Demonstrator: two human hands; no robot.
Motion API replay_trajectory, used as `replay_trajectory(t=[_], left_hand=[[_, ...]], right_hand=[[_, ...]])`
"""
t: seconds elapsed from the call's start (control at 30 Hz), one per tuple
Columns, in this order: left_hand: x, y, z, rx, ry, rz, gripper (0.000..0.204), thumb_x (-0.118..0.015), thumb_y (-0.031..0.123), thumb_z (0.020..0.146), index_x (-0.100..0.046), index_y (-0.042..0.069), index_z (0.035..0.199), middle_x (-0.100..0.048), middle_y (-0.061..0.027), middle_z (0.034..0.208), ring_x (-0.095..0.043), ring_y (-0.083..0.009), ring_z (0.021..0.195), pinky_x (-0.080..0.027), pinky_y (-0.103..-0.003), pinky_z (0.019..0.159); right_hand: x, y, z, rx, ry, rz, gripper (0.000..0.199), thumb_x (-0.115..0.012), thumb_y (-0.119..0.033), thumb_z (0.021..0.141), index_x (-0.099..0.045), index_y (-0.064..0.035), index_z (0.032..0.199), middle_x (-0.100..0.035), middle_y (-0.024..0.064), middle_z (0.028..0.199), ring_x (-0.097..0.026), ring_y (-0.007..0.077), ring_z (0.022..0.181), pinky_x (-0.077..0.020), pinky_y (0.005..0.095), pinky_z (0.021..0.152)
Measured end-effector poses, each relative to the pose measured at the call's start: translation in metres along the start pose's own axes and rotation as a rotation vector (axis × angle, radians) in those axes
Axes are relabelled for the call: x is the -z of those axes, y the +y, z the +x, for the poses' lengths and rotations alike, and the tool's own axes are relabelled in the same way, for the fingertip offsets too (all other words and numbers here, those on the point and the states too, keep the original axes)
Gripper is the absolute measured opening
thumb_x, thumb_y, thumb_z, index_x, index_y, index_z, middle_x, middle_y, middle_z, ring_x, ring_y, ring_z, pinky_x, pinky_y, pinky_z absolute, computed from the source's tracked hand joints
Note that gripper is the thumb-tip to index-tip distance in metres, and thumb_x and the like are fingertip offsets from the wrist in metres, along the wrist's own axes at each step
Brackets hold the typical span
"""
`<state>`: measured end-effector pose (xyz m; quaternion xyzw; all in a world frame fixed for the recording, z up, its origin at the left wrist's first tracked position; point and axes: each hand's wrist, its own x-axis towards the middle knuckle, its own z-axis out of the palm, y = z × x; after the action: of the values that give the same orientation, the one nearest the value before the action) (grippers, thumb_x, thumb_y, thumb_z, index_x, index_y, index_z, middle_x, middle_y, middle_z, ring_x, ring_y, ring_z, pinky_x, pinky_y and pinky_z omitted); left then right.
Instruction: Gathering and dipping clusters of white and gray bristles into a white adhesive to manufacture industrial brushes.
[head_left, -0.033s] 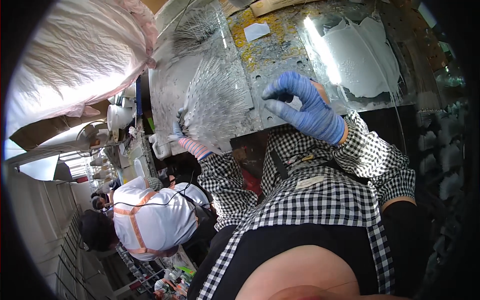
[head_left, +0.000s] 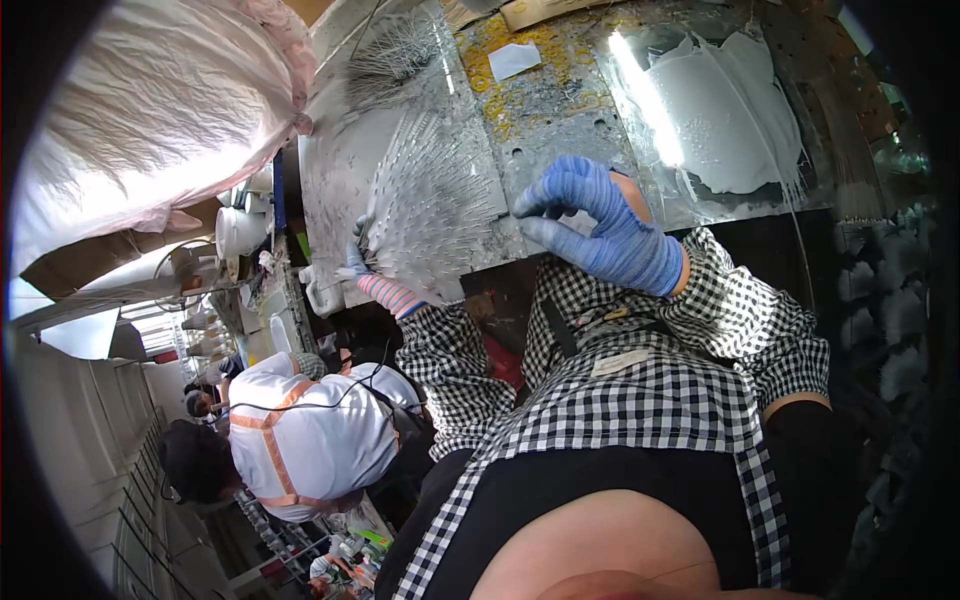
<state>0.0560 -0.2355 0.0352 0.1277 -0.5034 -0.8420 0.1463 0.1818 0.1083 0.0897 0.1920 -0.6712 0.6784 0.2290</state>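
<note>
Right hand (head_left: 610,225): blue glove, resting on the metal tabletop (head_left: 560,110) near its front edge; thumb and forefinger curled tog. in a pinch, prob. on one thin wire, too fine to be sure.
Left hand (head_left: 362,262): grey glove w/ striped cuff, at the tabletop's front-left corner; fingers closed around the base of the wire bundle.
Wire bundle (head_left: 430,200): many thin silvery wires w/ small beads, fanned out flat from the left hand toward the middle of the tabletop, just left of the right hand.
Second bundle (head_left: 395,50): darker fan of wires, far-left part of the tabletop, apart from both hands.
White paste (head_left: 730,110): big wet smear, far-right area of the tabletop.
Yellow crumbs (head_left: 520,90): scattered over the far-middle, w/ a white paper scrap (head_left: 515,58) on them.
Progress: judging by the layout, work is mid-way; main fan gathered and gripped, right hand seems to handle single wires; how many are left, can't tell.
Other: co-worker in a white top w/ orange straps (head_left: 300,440) beyond the left edge; pale plastic sheeting (head_left: 150,110) at far left.
</note>
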Motion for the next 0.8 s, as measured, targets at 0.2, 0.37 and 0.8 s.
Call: replay_trajectory(t=[0.2,0.37,0.8], left_hand=[[-0.022,0.008,-0.016,0.068,0.085,-0.035,0.053,-0.043,0.042,0.104,-0.067,-0.001,0.123,-0.07,-0.0131,0.122,-0.065,-0.0268,0.114,-0.049,-0.043,0.105],[-0.084,0.015,-0.064,-0.015,0.184,-0.141,0.039,-0.052,0.033,0.097,-0.071,0.002,0.111,-0.073,-0.0124,0.111,-0.068,-0.0275,0.106,-0.052,-0.043,0.102],[-0.125,0.043,-0.085,-0.304,-0.532,-0.115,0.024,-0.064,0.008,0.088,-0.057,0.009,0.111,-0.065,-0.0076,0.099,-0.065,-0.024,0.097,-0.053,-0.046,0.099]], right_hand=[[-0.025,-0.011,0.012,0.083,0.018,-0.18,0.014,-0.078,-0.017,0.084,-0.073,-0.0058,0.091,-0.068,0.0099,0.082,-0.068,0.0277,0.076,-0.0544,0.0382,0.069],[-0.029,0.003,0.009,-0.087,0.054,-0.177,0.014,-0.078,-0.018,0.082,-0.073,-0.0074,0.089,-0.067,0.0051,0.08,-0.065,0.0188,0.07,-0.0533,0.0333,0.065],[0.092,-0.042,0.047,0.094,0.285,-0.559,0.014,-0.069,-0.003,0.092,-0.069,-0.0021,0.106,-0.068,-0.0007,0.086,-0.063,0.0076,0.073,-0.0531,0.0234,0.071]])
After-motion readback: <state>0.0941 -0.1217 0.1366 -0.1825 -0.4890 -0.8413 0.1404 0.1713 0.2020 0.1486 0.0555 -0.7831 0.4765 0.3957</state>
